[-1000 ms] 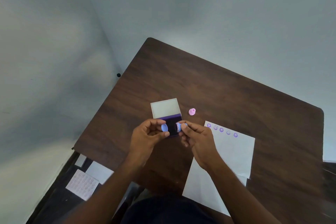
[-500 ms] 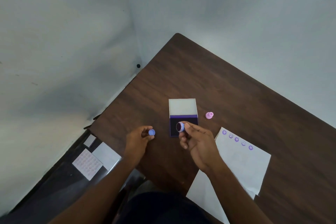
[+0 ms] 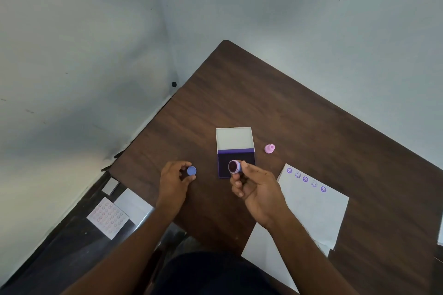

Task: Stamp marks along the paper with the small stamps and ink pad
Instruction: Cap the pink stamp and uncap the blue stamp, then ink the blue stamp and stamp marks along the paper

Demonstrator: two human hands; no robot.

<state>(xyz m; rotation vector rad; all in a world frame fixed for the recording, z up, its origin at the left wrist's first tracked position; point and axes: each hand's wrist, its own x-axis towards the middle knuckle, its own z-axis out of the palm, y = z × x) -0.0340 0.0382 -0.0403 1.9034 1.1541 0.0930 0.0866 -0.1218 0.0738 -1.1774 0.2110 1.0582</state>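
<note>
Held: blue stamp (image 3: pixel 234 166) pinched in my right hand (image 3: pixel 257 190), its inked face tipped toward me, directly above the open ink pad (image 3: pixel 236 161) on the counter (image 3: pixel 299 122); left hand (image 3: pixel 173 181) grips its cap (image 3: pixel 191 170); paper (image 3: pixel 311 201) lies rightward.

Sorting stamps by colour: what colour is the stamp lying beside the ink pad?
Pink stamp, clearest in the head view.

right hand (image 3: pixel 257 189) holds blue stamp (image 3: pixel 234 166) over ink pad (image 3: pixel 236 165), left hand (image 3: pixel 173 181) pinches cap (image 3: pixel 191 170)
</note>
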